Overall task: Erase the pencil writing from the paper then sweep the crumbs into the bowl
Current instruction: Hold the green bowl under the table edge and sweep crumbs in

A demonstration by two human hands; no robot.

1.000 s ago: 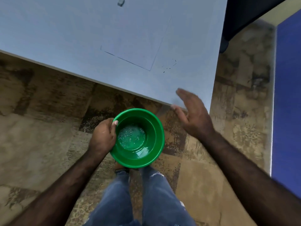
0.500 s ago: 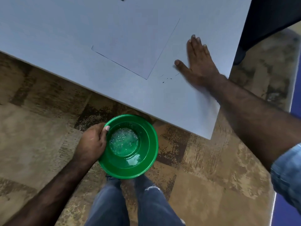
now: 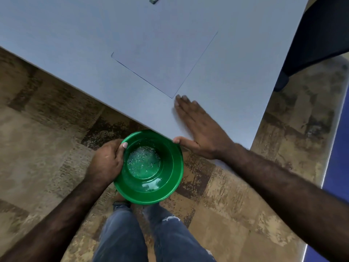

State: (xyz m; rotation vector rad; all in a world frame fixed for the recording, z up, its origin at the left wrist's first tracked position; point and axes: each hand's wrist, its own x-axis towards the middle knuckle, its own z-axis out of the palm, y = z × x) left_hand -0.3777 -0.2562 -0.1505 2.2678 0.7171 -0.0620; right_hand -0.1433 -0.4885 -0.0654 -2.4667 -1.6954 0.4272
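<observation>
Nearest the camera, the person's jeans-clad legs stand on a mottled brown floor. Just above them the left hand [image 3: 107, 163] grips the rim of a green bowl [image 3: 170, 178], thumb hooked inside, holding it tucked just under the bench [image 3: 75, 40] edge. Pale eraser crumbs [image 3: 143, 161] lie scattered across the bottom of the bowl.

The right hand [image 3: 198, 129] lies flat and open on the bench, holding nothing, thumb at the edge just beside the bowl's rim, fingertips near the corner of the paper [image 3: 162, 61]. Half a second ago this hand was farther up the bench, with a few dark crumbs beside it; it has since swept down to the edge, the bowl has risen to meet it, and those specks are no longer visible on the surface. That suggests the last crumbs have gone into the bowl or sit under the palm.

The paper looks blank. Farthest away, a small grey eraser [image 3: 154, 0] sits at the top of the frame.
</observation>
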